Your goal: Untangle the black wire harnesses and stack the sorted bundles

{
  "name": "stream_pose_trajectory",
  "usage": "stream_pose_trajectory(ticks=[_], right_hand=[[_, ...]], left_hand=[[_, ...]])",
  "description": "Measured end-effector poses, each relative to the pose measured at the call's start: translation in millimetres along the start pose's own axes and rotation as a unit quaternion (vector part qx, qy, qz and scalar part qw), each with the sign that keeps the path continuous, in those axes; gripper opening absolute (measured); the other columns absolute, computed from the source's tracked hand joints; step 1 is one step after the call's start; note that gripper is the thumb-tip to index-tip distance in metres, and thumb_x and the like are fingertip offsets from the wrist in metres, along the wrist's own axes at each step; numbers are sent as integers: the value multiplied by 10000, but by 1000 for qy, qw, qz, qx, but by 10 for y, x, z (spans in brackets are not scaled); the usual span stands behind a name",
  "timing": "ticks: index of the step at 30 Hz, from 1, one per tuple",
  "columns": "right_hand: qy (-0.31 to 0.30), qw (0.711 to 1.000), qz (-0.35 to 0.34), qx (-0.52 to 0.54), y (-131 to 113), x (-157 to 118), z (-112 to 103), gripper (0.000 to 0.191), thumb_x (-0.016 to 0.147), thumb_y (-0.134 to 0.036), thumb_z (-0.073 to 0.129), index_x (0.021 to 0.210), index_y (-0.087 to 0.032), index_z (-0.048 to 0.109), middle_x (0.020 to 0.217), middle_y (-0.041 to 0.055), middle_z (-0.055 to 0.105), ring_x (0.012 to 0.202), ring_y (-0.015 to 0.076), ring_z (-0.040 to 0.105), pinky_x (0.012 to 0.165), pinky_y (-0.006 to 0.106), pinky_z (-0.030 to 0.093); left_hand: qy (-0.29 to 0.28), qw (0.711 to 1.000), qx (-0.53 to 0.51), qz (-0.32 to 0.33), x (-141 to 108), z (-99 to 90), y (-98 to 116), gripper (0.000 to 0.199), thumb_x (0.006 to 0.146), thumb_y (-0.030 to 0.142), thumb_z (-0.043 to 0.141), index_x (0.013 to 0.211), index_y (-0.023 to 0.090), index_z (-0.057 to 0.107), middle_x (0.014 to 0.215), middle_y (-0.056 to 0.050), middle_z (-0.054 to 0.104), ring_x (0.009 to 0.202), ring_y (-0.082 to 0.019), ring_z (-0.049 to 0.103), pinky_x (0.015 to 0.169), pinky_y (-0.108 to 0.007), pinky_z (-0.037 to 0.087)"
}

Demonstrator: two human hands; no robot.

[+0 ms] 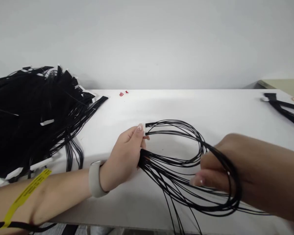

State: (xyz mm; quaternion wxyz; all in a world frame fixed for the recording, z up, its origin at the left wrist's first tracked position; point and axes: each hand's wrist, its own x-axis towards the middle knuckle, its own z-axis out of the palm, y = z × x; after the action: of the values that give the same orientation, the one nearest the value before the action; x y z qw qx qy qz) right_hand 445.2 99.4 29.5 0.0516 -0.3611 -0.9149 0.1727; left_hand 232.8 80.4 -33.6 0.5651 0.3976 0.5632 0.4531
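Left hand (128,148): fingers closed on white connector and wire ends. Right hand (217,168): fingers curled among the loops. Black wire bundle (191,163): above the white table (161,202), between hands; connector end leftward, long axis left to right, looped. Left forearm reaches in from lower left; right, from lower right.
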Motion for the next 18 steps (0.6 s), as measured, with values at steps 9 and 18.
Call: stream_pose_trajectory(ticks=[9,18], right_hand=[[-39,997,-31,-58,-124,136,377,219,833,-231,390,642,-186,488,579,-26,520,496,82,376,473,252,195],[2,998,-28,58,-216,158,317,150,846,-243,373,722,-189,438,650,-40,492,576,68,387,548,238,268]], left_hand=[[11,998,53,23,-45,10,-7,431,821,502,376,562,159,356,481,29,364,427,-61,344,401,-185,295],[9,1000,27,10,-24,16,-32,406,815,504,382,595,164,412,461,31,381,396,-67,350,376,-193,287]])
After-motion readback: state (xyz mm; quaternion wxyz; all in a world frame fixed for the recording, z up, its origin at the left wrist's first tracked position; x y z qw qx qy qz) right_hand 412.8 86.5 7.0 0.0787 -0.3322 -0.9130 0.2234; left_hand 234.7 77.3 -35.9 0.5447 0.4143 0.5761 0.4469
